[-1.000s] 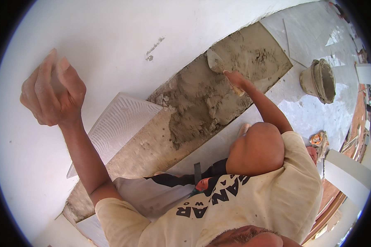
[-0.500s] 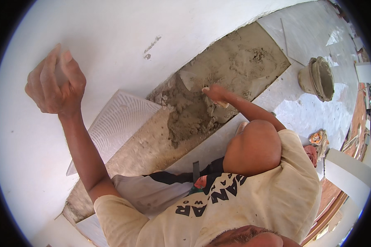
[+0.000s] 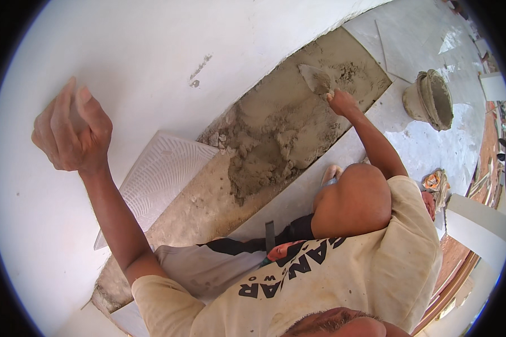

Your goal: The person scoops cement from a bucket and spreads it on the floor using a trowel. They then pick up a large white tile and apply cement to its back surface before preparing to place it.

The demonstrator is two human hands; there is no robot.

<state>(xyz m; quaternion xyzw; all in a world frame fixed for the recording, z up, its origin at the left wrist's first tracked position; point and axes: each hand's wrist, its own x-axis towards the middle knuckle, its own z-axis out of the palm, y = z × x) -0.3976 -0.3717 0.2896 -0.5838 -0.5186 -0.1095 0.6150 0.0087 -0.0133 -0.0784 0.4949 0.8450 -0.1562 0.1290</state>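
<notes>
My right hand [image 3: 342, 103] grips the handle of a mortar-coated trowel [image 3: 315, 78], whose blade lies on the bed of wet grey mortar [image 3: 271, 147] along the foot of a white wall [image 3: 123, 45]. My left hand [image 3: 72, 126] is raised against that wall, its fingers loosely bent, slightly apart and holding nothing, fingertips apparently touching the surface. Below it, a pale tile [image 3: 157, 168] with a ridged pattern leans or lies by the wall, partly behind my left forearm. My bent knee [image 3: 351, 199] is beside the mortar strip.
A mortar-stained bucket [image 3: 424, 101] stands at the right on pale tiled flooring [image 3: 376, 135]. A crumpled orange and beige bundle [image 3: 436, 182] lies lower right, near a white curved slab or step [image 3: 478, 224]. Cluttered boards [image 3: 489, 168] show at the far right edge.
My right hand and trowel swept down-left half a second ago and are now up and to the right, beyond where they started. My left hand shifted slightly on the wall.
</notes>
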